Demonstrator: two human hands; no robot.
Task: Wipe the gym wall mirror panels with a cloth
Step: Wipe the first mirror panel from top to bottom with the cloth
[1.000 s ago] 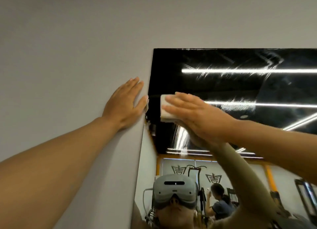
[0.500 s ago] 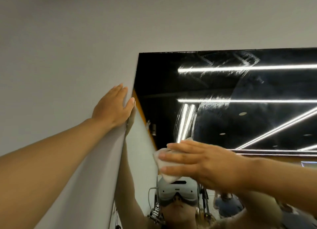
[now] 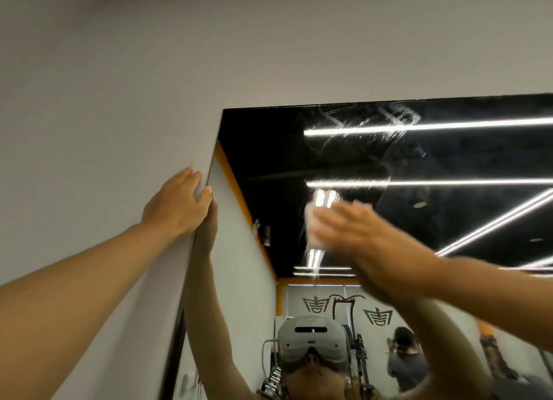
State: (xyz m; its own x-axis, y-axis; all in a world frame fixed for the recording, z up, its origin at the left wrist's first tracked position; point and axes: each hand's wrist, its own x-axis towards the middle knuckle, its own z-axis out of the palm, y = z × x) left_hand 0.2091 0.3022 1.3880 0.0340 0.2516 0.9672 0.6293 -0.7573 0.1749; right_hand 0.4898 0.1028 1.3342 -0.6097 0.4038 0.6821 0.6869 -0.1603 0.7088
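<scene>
- the right hand (image 3: 356, 235) has swept the cloth (image 3: 314, 226) down from beside the mirror's left edge, then back up and further right; it is motion-blurred now, mid-stroke.
- fingers straight and together, it presses the white cloth flat on the mirror (image 3: 389, 160), below the smeared patch near the top edge.
- that smear is not yet wiped, so i'd judge this upper corner only part done.
- the left hand (image 3: 176, 205) is still flat on the wall (image 3: 119, 100), fingers straight, touching the mirror's left edge, holding nothing.
- counted: one cloth, one mirror panel in sight, two hands.
</scene>
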